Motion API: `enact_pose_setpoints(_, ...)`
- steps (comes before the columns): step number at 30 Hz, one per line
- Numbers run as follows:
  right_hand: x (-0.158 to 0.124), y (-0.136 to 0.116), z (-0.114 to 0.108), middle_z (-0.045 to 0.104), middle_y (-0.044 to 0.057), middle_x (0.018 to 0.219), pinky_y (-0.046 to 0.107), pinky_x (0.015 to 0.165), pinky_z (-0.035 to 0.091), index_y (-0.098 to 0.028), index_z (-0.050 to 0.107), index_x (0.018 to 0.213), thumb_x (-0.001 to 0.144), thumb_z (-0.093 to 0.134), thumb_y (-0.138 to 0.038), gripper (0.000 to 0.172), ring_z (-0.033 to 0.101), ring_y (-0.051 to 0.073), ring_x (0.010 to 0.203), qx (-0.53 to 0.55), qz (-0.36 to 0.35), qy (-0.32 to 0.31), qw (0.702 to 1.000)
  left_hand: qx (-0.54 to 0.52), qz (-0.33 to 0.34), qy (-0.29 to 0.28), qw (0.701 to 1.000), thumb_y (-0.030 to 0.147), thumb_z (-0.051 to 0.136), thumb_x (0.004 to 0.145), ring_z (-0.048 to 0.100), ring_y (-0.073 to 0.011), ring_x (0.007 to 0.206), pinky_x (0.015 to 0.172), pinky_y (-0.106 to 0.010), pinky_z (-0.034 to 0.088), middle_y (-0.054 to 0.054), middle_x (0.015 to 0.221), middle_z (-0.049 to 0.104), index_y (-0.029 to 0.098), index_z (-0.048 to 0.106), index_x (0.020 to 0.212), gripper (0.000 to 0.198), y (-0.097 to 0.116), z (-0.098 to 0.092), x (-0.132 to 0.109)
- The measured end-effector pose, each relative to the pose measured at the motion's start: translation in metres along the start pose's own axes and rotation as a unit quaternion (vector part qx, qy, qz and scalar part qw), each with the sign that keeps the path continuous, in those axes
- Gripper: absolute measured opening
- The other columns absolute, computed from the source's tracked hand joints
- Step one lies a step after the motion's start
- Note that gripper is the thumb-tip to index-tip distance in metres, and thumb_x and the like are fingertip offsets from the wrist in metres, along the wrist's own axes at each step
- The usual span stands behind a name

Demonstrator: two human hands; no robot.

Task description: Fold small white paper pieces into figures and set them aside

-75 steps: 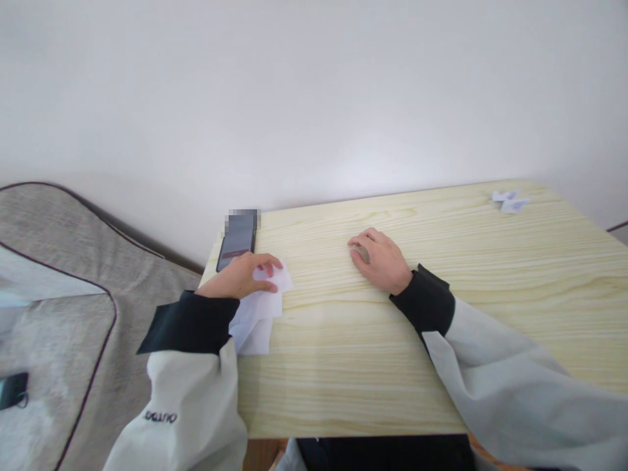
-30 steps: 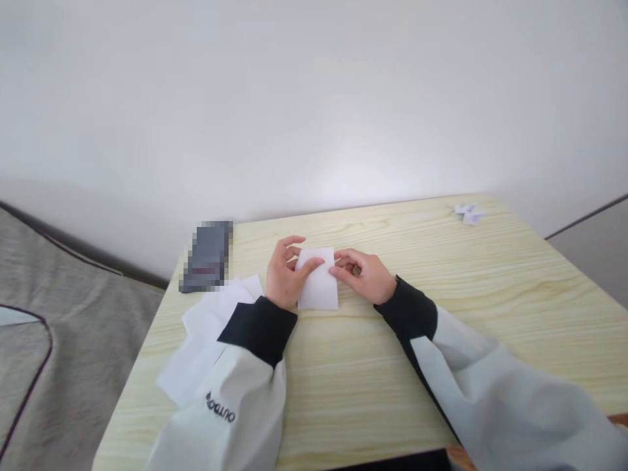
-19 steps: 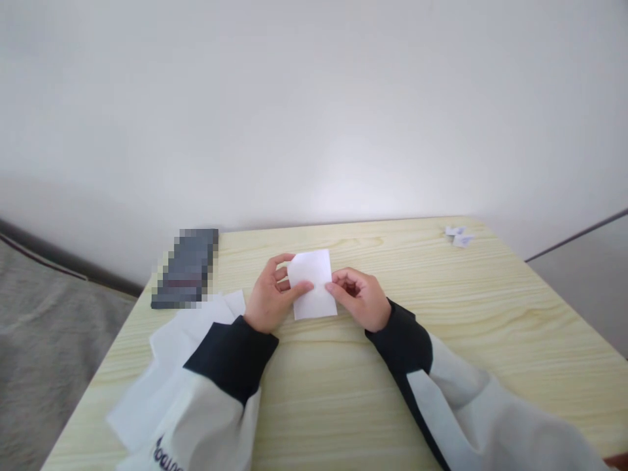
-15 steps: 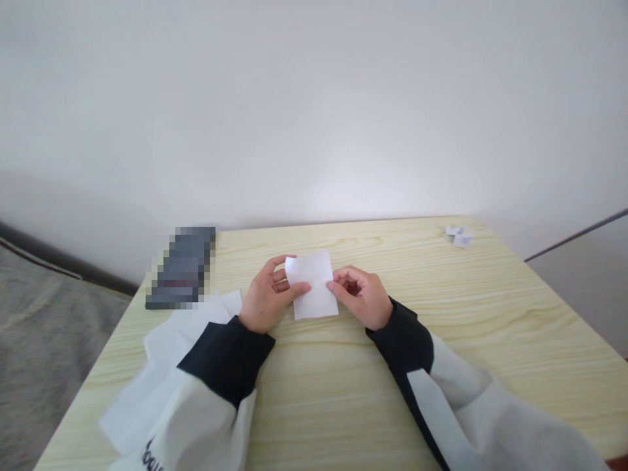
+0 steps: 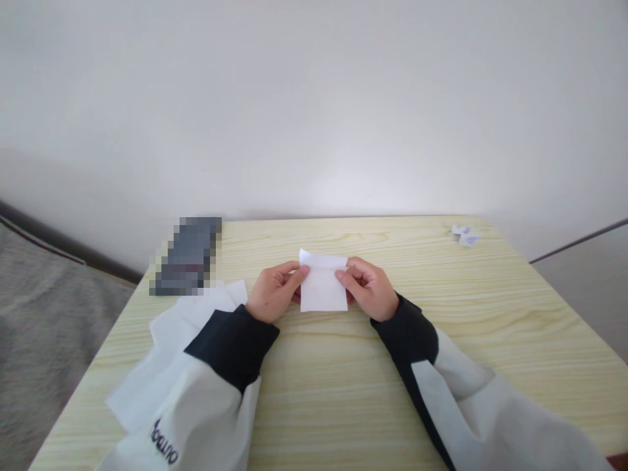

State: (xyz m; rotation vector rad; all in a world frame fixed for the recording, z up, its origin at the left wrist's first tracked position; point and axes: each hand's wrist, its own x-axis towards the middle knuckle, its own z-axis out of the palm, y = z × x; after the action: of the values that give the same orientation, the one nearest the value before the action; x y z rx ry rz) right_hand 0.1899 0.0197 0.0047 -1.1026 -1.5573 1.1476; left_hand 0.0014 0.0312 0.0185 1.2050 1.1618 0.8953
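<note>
Between my hands is a small, nearly square sheet of white paper (image 5: 324, 292), its far edge bent upward along a crease. My left hand (image 5: 275, 291) pinches the paper's left side, thumb on top near the upper corner. On the opposite side my right hand (image 5: 369, 288) grips it the same way, thumb on the face and fingers behind. The fingertips under the paper are hidden.
White paper sheets (image 5: 167, 343) lie at the left, partly under my left sleeve. Behind them is a dark, blurred-out flat object (image 5: 191, 252). Small folded paper pieces (image 5: 466, 237) sit at the far right of the wooden table (image 5: 333, 392). A white wall (image 5: 314, 118) rises behind.
The paper has been turned a little and its far edge now bends up. My left thumb has shifted from its middle to the upper left edge; the right thumb sits higher.
</note>
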Motion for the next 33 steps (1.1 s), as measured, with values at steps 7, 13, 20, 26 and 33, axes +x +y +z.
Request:
enact_pose_setpoints(7,-0.0011,0.0053,-0.0002,0.065,0.002,0.074,0.021,0.042,0.045,-0.020,0.065,0.097,0.085,0.052,-0.033,0.022,0.054,0.009,0.047,-0.041,-0.042,0.035,0.998,-0.083,-0.032,-0.018,0.996,0.075,0.047,0.067,0.058,-0.0147,0.049,0.045,-0.023,0.045,-0.005,0.056,0.063,0.012,0.063,0.081,0.066,-0.0033,-0.0020,0.0025)
enact_pose_setpoints(13,-0.0027,0.0016,-0.0030,0.067,0.004,0.085,0.022,0.052,0.048,-0.022,0.069,0.098,0.086,0.046,-0.024,0.026,0.059,0.011,0.061,-0.112,-0.116,0.034,0.986,-0.022,-0.011,-0.002,1.000,0.061,0.060,0.067,0.057,-0.0143,0.053,0.049,-0.024,0.045,-0.004,0.062,0.063,0.012,0.066,0.087,0.053,0.0029,-0.0002,0.0012)
enact_pose_setpoints(20,-0.0030,-0.0044,-0.0038,0.059,-0.001,0.061,0.024,0.053,0.048,-0.019,0.061,0.111,0.090,0.039,-0.028,0.031,0.055,0.011,0.052,-0.080,-0.065,0.024,0.994,0.015,0.056,-0.026,0.998,0.041,0.067,0.068,0.053,-0.0105,0.051,0.048,-0.021,0.040,0.003,0.057,0.056,0.015,0.061,0.093,0.037,-0.0007,-0.0012,0.0015)
enact_pose_setpoints(26,-0.0026,0.0016,-0.0006,0.065,0.004,0.075,0.023,0.050,0.048,-0.017,0.063,0.100,0.086,0.049,-0.039,0.030,0.058,0.012,0.057,-0.094,-0.032,0.028,0.995,0.014,0.055,-0.030,0.998,0.043,0.067,0.069,0.051,-0.0094,0.050,0.046,-0.020,0.039,0.001,0.062,0.059,0.014,0.060,0.095,0.040,0.0005,0.0000,0.0014)
enact_pose_setpoints(33,-0.0021,0.0036,-0.0006,0.064,0.003,0.072,0.022,0.050,0.047,-0.016,0.062,0.100,0.084,0.052,-0.034,0.026,0.057,0.011,0.056,-0.099,-0.035,0.024,0.994,0.031,0.057,-0.022,0.998,0.048,0.066,0.068,0.052,-0.0105,0.051,0.044,-0.020,0.039,0.000,0.063,0.059,0.015,0.061,0.089,0.039,-0.0002,0.0005,0.0017)
